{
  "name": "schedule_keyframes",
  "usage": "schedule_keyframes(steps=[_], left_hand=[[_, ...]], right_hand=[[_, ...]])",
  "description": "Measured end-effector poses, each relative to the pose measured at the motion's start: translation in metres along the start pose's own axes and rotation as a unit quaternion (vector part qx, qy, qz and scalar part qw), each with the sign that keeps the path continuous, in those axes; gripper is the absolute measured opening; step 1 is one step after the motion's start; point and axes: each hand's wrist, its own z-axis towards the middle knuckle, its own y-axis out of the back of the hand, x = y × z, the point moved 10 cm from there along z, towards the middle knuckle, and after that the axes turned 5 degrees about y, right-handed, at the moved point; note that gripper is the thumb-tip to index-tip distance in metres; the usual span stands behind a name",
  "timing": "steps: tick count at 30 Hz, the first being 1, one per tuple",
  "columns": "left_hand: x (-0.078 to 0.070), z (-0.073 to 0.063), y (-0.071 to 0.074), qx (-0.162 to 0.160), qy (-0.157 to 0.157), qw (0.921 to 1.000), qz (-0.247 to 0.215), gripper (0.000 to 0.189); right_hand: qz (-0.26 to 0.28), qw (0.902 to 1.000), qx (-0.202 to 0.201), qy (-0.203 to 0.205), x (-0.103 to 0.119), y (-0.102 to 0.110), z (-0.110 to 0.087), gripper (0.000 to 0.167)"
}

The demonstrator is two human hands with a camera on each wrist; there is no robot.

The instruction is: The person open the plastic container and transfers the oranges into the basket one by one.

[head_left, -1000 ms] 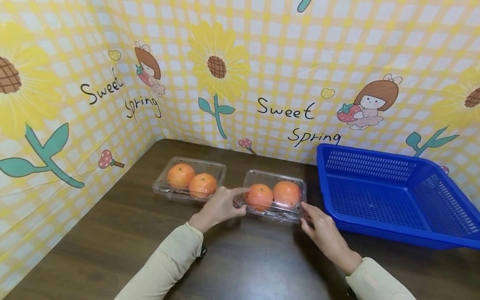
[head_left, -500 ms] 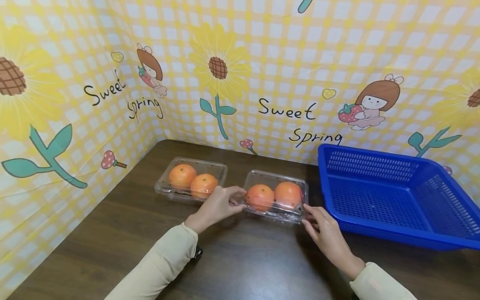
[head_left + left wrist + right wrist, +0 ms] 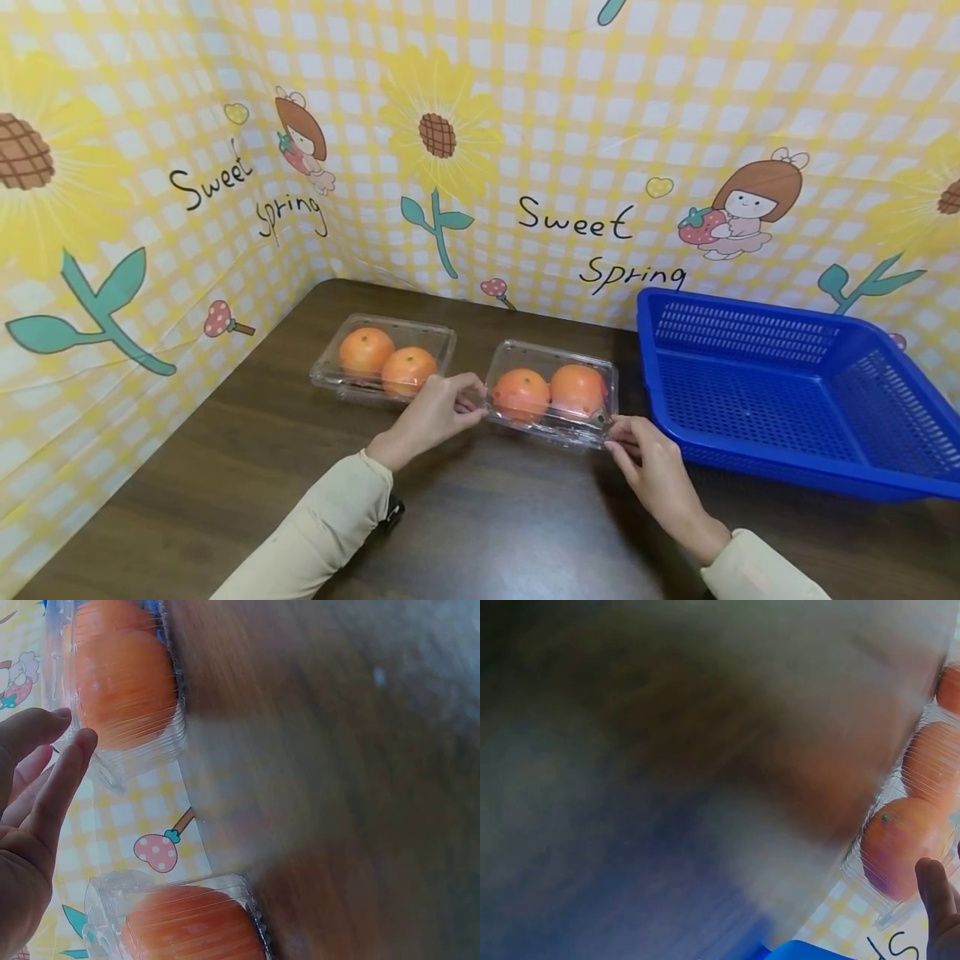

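Note:
Two clear plastic clamshell boxes, each with two oranges inside, sit on the brown table in the head view. My left hand point(image 3: 435, 417) is at the near left corner of the right clamshell box point(image 3: 551, 427), thumb and fingers pinching its rim. At the near right corner, my right hand point(image 3: 660, 467) pinches the same box between thumb and fingers. Its lid lies over the oranges point(image 3: 521, 395). The left wrist view shows the left fingertips point(image 3: 86, 741) right at the box's edge. The other clamshell box point(image 3: 435, 333) stands to the left, partly behind my left hand.
A blue plastic basket point(image 3: 651, 392) with perforated walls stands on the right, close to the right box. Behind the table point(image 3: 480, 517) and along its left side hangs a yellow checked cloth point(image 3: 555, 108) with printed sunflowers and lettering.
My left index finger has drawn back from over the lid to the box's corner. The right fingers have curled closer at the other corner. The box has hardly moved.

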Motion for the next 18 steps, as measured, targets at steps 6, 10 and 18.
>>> schedule_keyframes(steps=[6,10,18], left_hand=[[0.000,0.000,-0.002,0.005,0.002,0.9999,0.008,0.008],[-0.003,0.000,-0.003,0.003,-0.014,0.9995,0.028,0.005],[-0.009,-0.001,-0.005,-0.004,-0.057,0.9951,0.081,0.004]], right_hand=[[-0.015,0.9991,-0.005,0.039,0.006,0.002,0.000,0.024],[-0.029,0.9982,-0.001,0.053,0.008,0.003,0.001,0.023],[-0.027,0.9982,0.007,0.054,0.009,0.002,0.004,0.022]])
